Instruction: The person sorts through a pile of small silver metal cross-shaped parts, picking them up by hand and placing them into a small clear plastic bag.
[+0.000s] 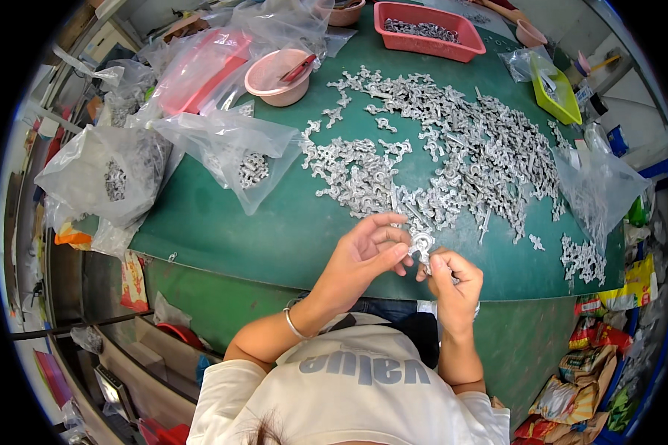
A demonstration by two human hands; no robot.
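Just past the table's near edge, my right hand [453, 280] is closed with thumb and fingers around the lower end of a small silvery cast metal part [421, 243]. Its ring-shaped upper end sticks up toward my left hand [371, 252]. That left hand is loosely curled, fingers apart, with the thumb and fingertips right beside the part; whether they touch it is hard to make out. Beyond both hands, a big spread of similar metal parts [490, 159] lies loose on the green tabletop [223, 233], with a smaller heap [352, 170] to its left.
A red tub [430, 46] of metal pieces stands at the back, a pink bowl [278, 78] with a red-handled tool at back left. Plastic bags [100, 167] crowd the left. A yellow-green tray [557, 96] and clear bag [597, 182] are on the right, near a small cluster of parts [583, 259].
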